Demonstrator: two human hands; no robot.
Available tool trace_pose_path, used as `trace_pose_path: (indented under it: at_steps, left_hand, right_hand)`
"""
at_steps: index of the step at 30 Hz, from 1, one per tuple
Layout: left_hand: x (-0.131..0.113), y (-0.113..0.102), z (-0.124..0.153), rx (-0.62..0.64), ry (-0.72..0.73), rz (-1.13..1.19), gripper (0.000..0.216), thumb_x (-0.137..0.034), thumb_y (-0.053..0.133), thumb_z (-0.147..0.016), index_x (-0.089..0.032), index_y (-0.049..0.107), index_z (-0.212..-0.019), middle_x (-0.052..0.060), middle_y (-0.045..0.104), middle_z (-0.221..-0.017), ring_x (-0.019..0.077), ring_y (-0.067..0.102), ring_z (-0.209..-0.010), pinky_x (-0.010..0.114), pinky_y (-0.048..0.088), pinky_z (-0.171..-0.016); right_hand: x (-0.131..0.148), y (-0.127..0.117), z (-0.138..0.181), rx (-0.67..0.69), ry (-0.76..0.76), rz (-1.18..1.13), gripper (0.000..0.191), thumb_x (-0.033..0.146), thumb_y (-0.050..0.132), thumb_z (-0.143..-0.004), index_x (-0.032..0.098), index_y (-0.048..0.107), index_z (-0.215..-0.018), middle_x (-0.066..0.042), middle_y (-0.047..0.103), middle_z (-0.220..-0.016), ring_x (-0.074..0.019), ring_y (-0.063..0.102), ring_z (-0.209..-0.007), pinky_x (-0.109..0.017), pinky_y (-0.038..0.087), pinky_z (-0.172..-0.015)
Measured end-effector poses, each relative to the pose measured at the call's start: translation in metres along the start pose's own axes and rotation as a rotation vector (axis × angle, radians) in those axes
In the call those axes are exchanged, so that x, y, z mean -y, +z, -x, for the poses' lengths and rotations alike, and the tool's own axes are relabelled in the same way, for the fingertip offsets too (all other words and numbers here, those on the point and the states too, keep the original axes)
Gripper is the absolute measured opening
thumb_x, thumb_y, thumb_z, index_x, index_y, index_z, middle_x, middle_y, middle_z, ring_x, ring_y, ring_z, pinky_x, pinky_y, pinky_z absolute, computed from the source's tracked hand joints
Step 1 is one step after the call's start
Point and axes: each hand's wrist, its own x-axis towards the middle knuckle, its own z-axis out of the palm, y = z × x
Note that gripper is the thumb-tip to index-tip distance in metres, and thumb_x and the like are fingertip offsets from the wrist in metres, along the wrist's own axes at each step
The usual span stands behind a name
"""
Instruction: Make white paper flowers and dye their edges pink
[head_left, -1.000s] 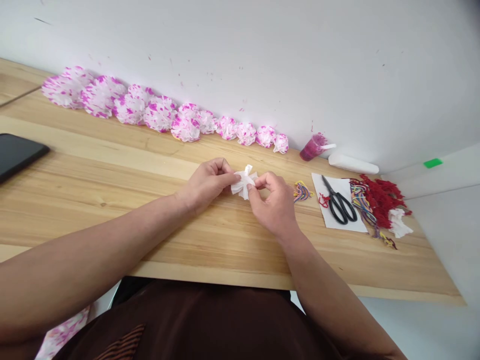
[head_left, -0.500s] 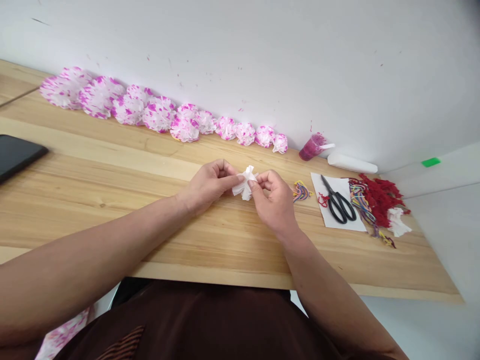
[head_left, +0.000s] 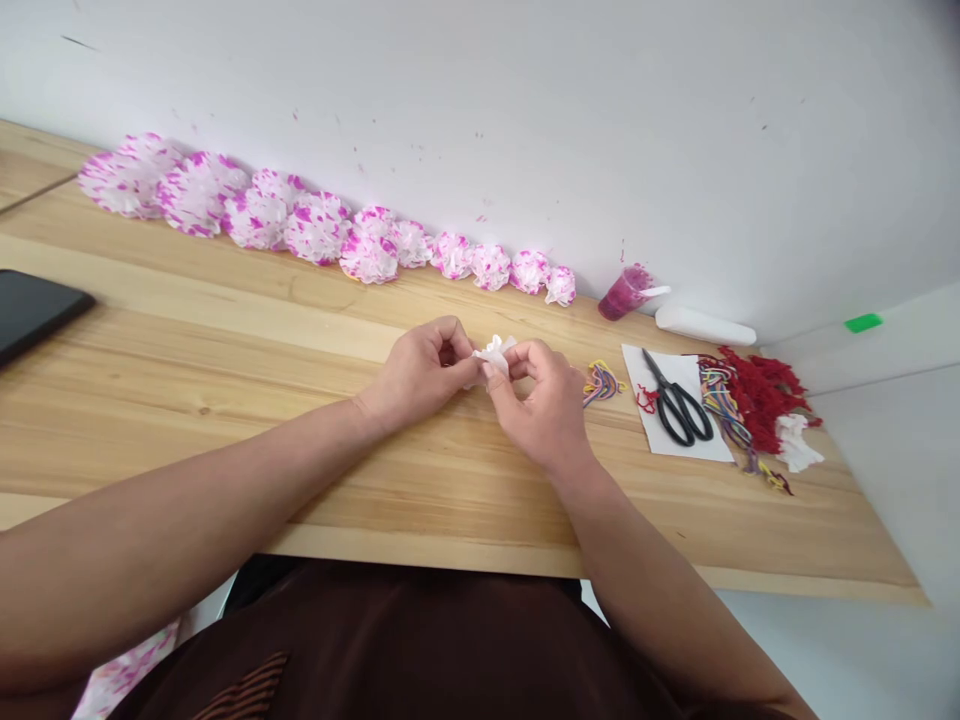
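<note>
Between my two hands is a small white tissue-paper flower (head_left: pixel 495 352), its crinkled layers standing up above my fingertips. My left hand (head_left: pixel 431 365) pinches it from the left with thumb and index finger. From the right, my right hand (head_left: pixel 541 395) grips it between thumb and fingers. Its lower part is hidden behind my thumbs. Just right of my right hand lies a small bunch of coloured strings (head_left: pixel 602 382).
White-and-pink paper flowers (head_left: pixel 315 228) line the wall. To the right are a cup of purple dye (head_left: pixel 626 293), a white bottle-like object (head_left: pixel 705 327), black scissors (head_left: pixel 679 405) on white paper (head_left: pixel 641 362), and red yarn (head_left: pixel 761 395). A dark phone-like slab (head_left: pixel 37 310) lies left.
The flower's spread layers are now gathered upward into a smaller, more crumpled shape. My right thumb has shifted slightly left across it.
</note>
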Motion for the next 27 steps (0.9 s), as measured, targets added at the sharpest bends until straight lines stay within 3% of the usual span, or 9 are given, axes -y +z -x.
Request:
trace_pose_path:
  at_steps: [2,6,11,18,21,24,27]
  left_hand:
    - [0.0003,0.0006,0.0002,0.013,-0.005,0.012,0.031,-0.03,0.079,-0.077,-0.02,0.051,-0.073,0.001,0.071,-0.084,0.0125,0.061,-0.068,0.025,0.044,-0.061]
    - [-0.0007,0.0022,-0.0019,0.018,-0.151,0.241,0.032,-0.027,0.082,-0.071,-0.02,0.051,-0.071,-0.002,0.065,-0.068,0.0115,0.058,-0.06,0.024,0.043,-0.058]
    - [-0.0051,0.0026,-0.0022,0.094,-0.172,0.308,0.036,-0.03,0.09,-0.068,-0.018,0.06,-0.083,-0.001,0.068,-0.073,0.0118,0.062,-0.064,0.024,0.046,-0.061]
    - [-0.004,0.0019,-0.0046,-0.012,-0.261,0.451,0.036,-0.024,0.085,-0.065,-0.019,0.049,-0.067,-0.002,0.063,-0.066,0.0128,0.062,-0.064,0.026,0.049,-0.063]
    - [-0.0028,0.0008,-0.0034,-0.013,-0.16,0.274,0.032,-0.023,0.082,-0.069,-0.02,0.05,-0.07,-0.005,0.059,-0.062,0.0103,0.055,-0.057,0.023,0.04,-0.055]
    - [-0.0017,0.0008,-0.0012,0.014,-0.033,0.067,0.03,-0.024,0.081,-0.072,-0.02,0.051,-0.073,-0.003,0.064,-0.07,0.0113,0.058,-0.061,0.023,0.039,-0.054]
    - [-0.0008,0.002,-0.0014,0.009,-0.052,0.081,0.031,-0.025,0.081,-0.072,-0.02,0.051,-0.072,-0.002,0.065,-0.071,0.0116,0.059,-0.061,0.023,0.04,-0.054]
  right_hand:
    - [-0.0013,0.0002,-0.0004,0.002,0.026,-0.02,0.012,0.03,0.066,-0.09,0.025,0.058,-0.082,-0.001,0.072,-0.077,-0.0217,0.068,-0.079,-0.039,0.049,-0.081]
    - [-0.0053,-0.0004,-0.0015,0.015,0.122,-0.155,0.014,0.029,0.063,-0.092,0.025,0.057,-0.08,0.0,0.071,-0.076,-0.0184,0.067,-0.072,-0.034,0.049,-0.073]
    - [-0.0052,-0.0006,-0.0008,0.032,0.038,-0.156,0.013,0.027,0.062,-0.092,0.024,0.056,-0.08,0.0,0.07,-0.077,-0.0192,0.068,-0.077,-0.033,0.049,-0.073]
    - [-0.0076,0.0015,-0.0005,0.042,0.068,-0.146,0.016,0.03,0.062,-0.092,0.024,0.056,-0.079,-0.002,0.071,-0.079,-0.0211,0.069,-0.079,-0.035,0.05,-0.074]
    - [-0.0042,0.0012,-0.0002,0.031,0.051,-0.112,0.015,0.033,0.064,-0.092,0.025,0.058,-0.082,-0.003,0.073,-0.082,-0.0224,0.07,-0.08,-0.038,0.051,-0.078]
    - [-0.0009,0.0007,0.0,0.011,0.018,-0.07,0.016,0.036,0.068,-0.09,0.025,0.058,-0.084,-0.003,0.074,-0.082,-0.0226,0.069,-0.079,-0.039,0.05,-0.079]
    - [-0.0021,0.0004,-0.0005,0.003,0.03,-0.088,0.017,0.032,0.065,-0.092,0.024,0.057,-0.079,-0.002,0.072,-0.076,-0.0202,0.068,-0.073,-0.036,0.048,-0.075]
